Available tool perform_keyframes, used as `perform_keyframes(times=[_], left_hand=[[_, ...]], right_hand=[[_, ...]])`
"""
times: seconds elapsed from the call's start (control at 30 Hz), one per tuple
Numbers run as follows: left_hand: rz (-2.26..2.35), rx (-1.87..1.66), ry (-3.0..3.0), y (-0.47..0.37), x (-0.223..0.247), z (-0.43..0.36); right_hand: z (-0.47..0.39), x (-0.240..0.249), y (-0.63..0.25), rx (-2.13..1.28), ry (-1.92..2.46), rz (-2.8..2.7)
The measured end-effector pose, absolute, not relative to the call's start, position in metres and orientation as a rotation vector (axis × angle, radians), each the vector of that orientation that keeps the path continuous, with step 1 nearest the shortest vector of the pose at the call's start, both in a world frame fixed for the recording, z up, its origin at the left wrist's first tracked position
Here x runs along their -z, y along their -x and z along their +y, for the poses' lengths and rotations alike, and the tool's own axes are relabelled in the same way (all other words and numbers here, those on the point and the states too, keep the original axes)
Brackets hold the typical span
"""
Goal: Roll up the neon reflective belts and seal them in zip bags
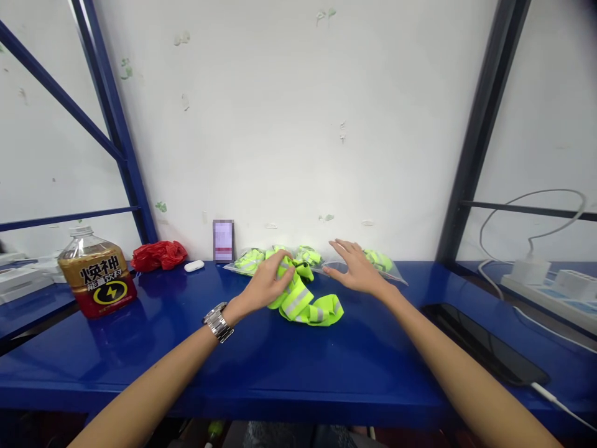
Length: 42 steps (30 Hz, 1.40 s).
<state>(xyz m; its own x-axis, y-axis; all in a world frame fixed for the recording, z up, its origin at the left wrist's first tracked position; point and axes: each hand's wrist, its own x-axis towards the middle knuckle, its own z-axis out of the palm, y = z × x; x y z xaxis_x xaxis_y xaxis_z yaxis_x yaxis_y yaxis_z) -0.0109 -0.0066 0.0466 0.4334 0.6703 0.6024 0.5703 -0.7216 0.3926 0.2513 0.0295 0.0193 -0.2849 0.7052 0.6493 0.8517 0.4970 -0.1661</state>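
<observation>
My left hand (265,285), with a metal watch (218,322) at the wrist, is closed on a fluorescent yellow-green reflective strap (297,303) with grey bands. One end of the strap curls to the right on the blue table. My right hand (355,269) is open, fingers spread, above a clear plastic bag (395,275) that has similar yellow-green material (379,260) in it. Behind my left hand lies another clear bag (247,262) of the same material. More of the material (308,255) lies between the hands, near the wall.
A large drink bottle (100,274), a red plastic bag (159,255), a white case (194,266) and a propped-up phone (223,241) stand on the left side. At right lie a black phone (485,342) on a cable and a power strip (550,295). The blue table (308,367) ends near me.
</observation>
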Motion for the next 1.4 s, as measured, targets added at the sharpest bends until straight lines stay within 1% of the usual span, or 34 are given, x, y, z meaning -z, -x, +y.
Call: perform_keyframes(times=[0.1, 0.23, 0.3, 0.37, 0.47, 0.53, 0.6, 0.7, 0.8, 0.9, 1.0, 1.13, 1.3, 1.37, 1.4], left_hand=[[1.023, -1.482, -2.373, 0.011, -0.045, 0.000], [0.827, -1.654, -2.143, 0.010, -0.038, 0.012], [0.864, -1.735, -2.019, 0.008, -0.034, 0.018], [0.884, -1.782, -1.943, 0.005, -0.031, 0.022], [0.849, -1.736, -1.991, 0.000, -0.032, 0.021], [0.949, -1.642, -2.107, -0.003, -0.035, 0.015], [1.131, -1.539, -2.224, -0.006, -0.037, 0.007], [1.279, -1.347, -2.348, -0.008, -0.039, -0.007], [1.179, -1.040, -2.422, -0.005, -0.037, -0.013], [1.136, -0.823, -2.419, 0.006, -0.033, -0.003], [1.137, -0.742, -2.525, 0.024, -0.036, 0.018], [1.266, -0.696, -2.865, 0.042, -0.057, 0.047], [1.618, -0.599, -3.397, 0.049, -0.099, 0.085], [1.689, -0.645, -3.454, 0.045, -0.110, 0.100], [1.780, -0.727, -3.398, 0.041, -0.112, 0.107]], right_hand=[[0.017, -0.027, -0.231, -0.135, 0.991, -2.082], [0.011, -0.016, -0.208, -0.684, 0.817, -2.004], [0.009, -0.010, -0.200, -0.825, 0.801, -1.977], [0.007, -0.007, -0.192, -0.764, 0.828, -1.957], [0.006, -0.010, -0.184, -0.496, 0.864, -1.903], [0.008, -0.014, -0.184, -0.393, 0.884, -1.845], [0.012, -0.016, -0.188, -0.383, 0.936, -1.750], [0.018, -0.014, -0.194, -0.452, 1.017, -1.622], [0.025, -0.013, -0.198, -0.549, 1.013, -1.502], [0.029, -0.016, -0.206, -0.763, 0.959, -1.216], [0.030, -0.023, -0.221, -1.001, 0.854, -0.967], [0.023, -0.027, -0.236, -1.205, 0.721, -0.977], [0.016, -0.030, -0.227, -1.179, 0.596, -0.885], [0.014, -0.031, -0.221, -1.121, 0.530, -0.900], [0.012, -0.030, -0.217, -1.101, 0.494, -0.922]])
